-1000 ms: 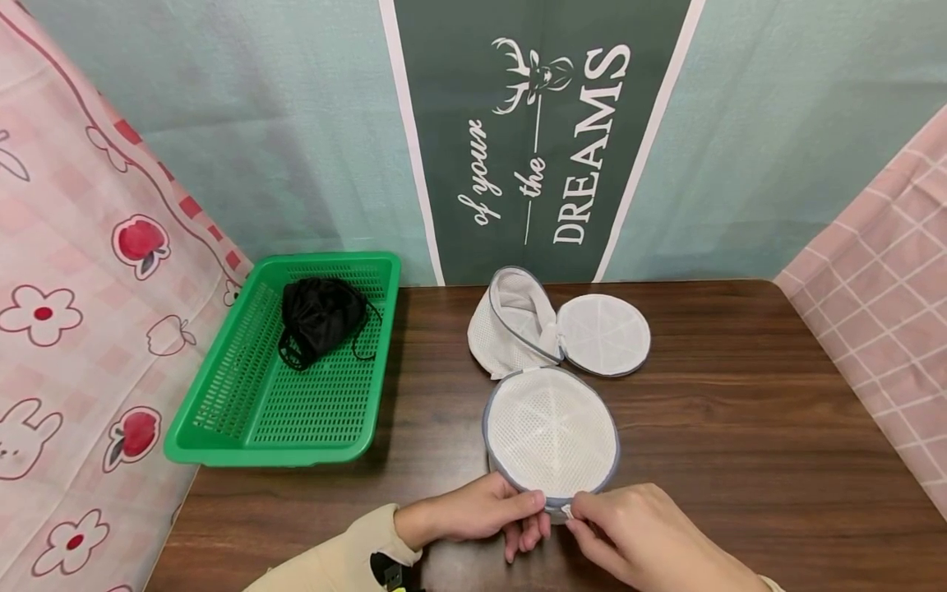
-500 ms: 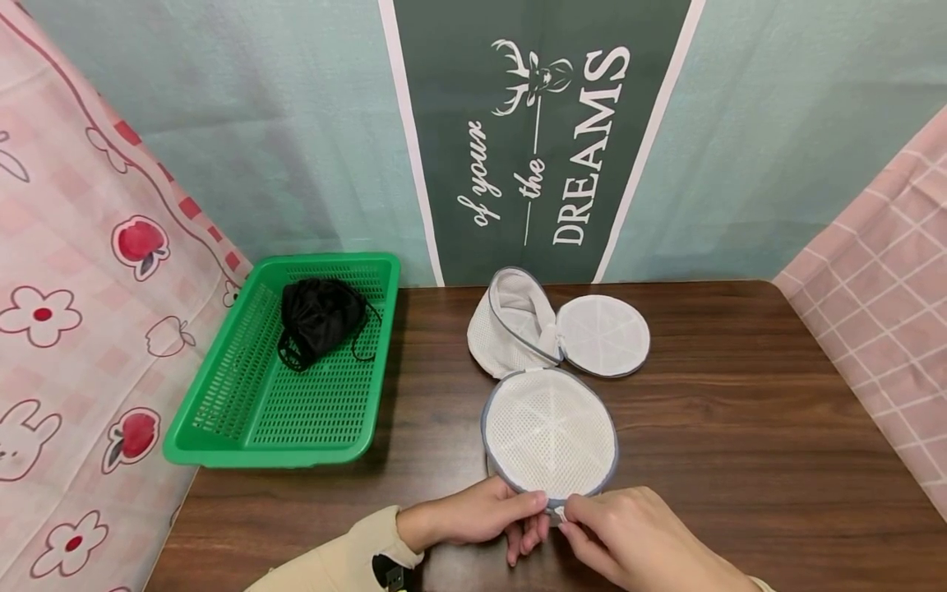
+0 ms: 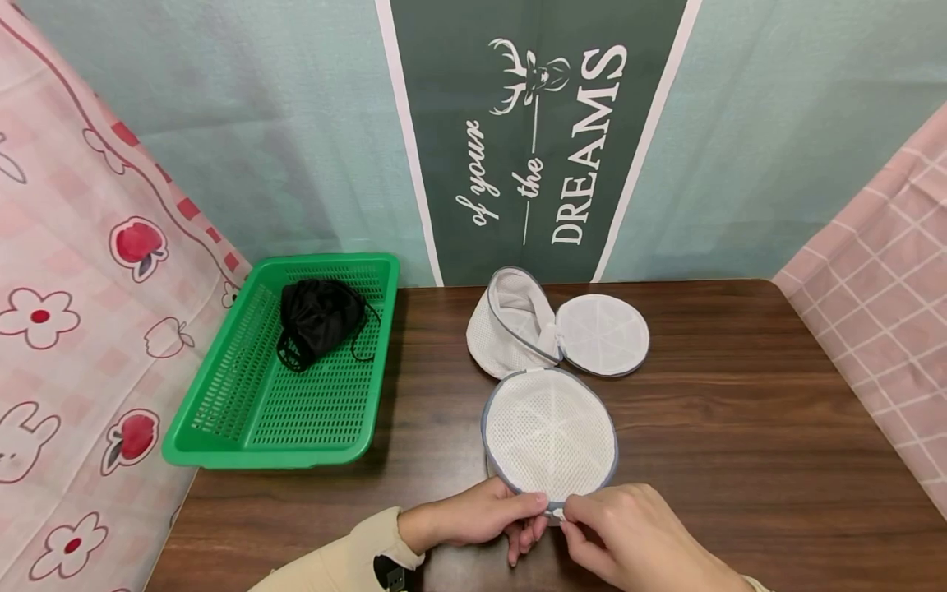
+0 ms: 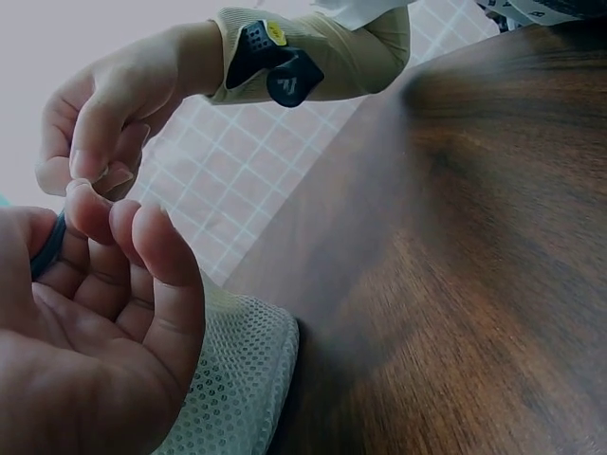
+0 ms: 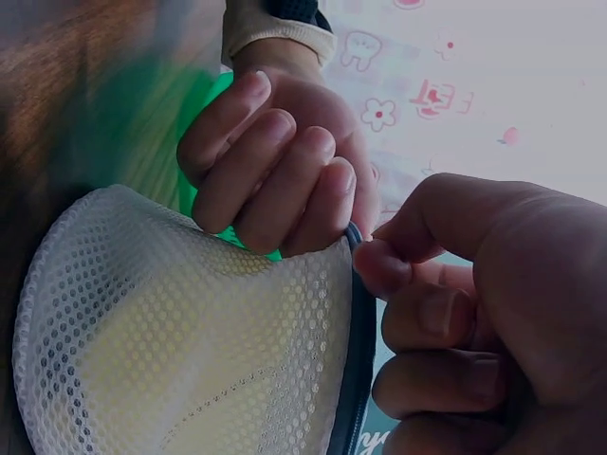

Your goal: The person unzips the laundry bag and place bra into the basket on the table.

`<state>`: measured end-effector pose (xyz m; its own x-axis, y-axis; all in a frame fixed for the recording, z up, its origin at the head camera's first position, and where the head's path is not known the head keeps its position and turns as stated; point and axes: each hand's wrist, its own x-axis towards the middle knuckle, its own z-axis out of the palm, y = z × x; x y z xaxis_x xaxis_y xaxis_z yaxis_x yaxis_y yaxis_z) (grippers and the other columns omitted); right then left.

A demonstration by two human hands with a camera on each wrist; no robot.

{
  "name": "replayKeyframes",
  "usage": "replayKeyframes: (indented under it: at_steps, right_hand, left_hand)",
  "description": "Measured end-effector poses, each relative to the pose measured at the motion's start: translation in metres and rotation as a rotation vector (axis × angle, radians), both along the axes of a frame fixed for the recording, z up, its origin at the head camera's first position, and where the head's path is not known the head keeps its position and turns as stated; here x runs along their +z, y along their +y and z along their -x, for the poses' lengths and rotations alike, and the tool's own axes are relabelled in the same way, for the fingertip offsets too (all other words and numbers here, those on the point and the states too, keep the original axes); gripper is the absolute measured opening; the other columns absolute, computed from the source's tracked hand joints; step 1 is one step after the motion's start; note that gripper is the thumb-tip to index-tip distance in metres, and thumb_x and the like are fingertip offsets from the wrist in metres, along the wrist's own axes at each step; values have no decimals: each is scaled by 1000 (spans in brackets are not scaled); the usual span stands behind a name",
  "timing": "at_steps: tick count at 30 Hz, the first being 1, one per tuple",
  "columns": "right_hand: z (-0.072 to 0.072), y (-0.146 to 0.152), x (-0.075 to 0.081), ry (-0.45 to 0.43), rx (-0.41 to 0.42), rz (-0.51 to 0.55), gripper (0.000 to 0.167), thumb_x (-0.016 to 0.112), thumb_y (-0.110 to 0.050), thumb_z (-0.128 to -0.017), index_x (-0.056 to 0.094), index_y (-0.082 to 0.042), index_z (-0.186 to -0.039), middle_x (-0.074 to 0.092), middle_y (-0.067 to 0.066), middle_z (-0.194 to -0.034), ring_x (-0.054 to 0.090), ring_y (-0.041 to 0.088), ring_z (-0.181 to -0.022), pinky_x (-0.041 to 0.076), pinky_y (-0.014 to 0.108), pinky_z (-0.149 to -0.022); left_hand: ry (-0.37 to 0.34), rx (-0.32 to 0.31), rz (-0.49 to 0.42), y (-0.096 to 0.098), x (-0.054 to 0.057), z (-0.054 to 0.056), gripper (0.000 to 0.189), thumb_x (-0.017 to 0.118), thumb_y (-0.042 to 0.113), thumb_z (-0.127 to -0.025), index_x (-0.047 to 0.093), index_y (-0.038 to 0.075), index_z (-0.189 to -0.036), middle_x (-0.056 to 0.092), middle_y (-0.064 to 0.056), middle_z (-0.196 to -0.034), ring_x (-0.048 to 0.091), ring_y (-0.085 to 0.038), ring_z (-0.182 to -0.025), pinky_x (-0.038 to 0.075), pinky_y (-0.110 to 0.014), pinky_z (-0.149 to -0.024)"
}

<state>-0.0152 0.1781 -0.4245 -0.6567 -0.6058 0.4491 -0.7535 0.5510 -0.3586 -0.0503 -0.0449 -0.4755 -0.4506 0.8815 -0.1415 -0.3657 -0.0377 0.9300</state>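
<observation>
A round white mesh laundry bag [image 3: 551,436] with a grey-blue zip edge stands at the near middle of the table, its lid lying over the top. My left hand [image 3: 497,511] grips its front rim, thumb on top and fingers below. Right beside that thumb, my right hand [image 3: 629,526] pinches the small white zip pull [image 3: 557,513]. Through the mesh wall [image 5: 285,351] in the right wrist view, something pale yellow shows inside. Behind it lies a second mesh laundry bag [image 3: 503,337], unzipped, with its round lid [image 3: 602,335] folded out to the right.
On the left stands a green plastic basket [image 3: 274,457] holding a black drawstring pouch [image 3: 323,316]. The dark wooden table [image 3: 740,411] is bordered by printed cloths at the back and both sides.
My right hand has slid slightly left along the front rim with the zip pull, closer to my left thumb. The left hand keeps its place; the far bag and basket stay put.
</observation>
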Motion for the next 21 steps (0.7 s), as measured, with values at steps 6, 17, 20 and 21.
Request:
replayKeyframes:
  at_steps: [6,17,20,21]
  right_hand:
    - [-1,-2,-2,12,-20,12,44,77,-7,-63,39,-31,-64,25,-25,-62,21,-14,-58,17,5,-49]
    - [0,-2,-2,34,-19,14,41,74,-6,-63,39,-29,-63,24,-23,-62,21,-13,-58,17,5,-50]
    - [0,-2,-4,48,-17,17,41,74,-6,-62,39,-29,-64,24,-22,-62,21,-12,-58,17,5,-50]
    - [0,-2,-4,48,-17,17,42,74,-6,-62,39,-29,-64,24,-22,-62,21,-12,-58,18,5,-50]
  left_hand:
    - [15,-12,16,0,0,1,51,37,22,-112,44,-23,-89,52,5,-70,52,-1,-62,48,-17,-55]
    - [18,-22,9,-2,-2,2,52,37,24,-112,44,-22,-88,52,5,-71,52,-1,-62,48,-18,-56]
    - [20,-20,12,-3,-2,2,52,38,23,-111,44,-22,-88,52,4,-71,52,-1,-62,48,-18,-56]
    - [23,-19,13,-3,-2,2,51,38,23,-111,44,-22,-88,52,5,-71,52,-1,-62,48,-18,-56]
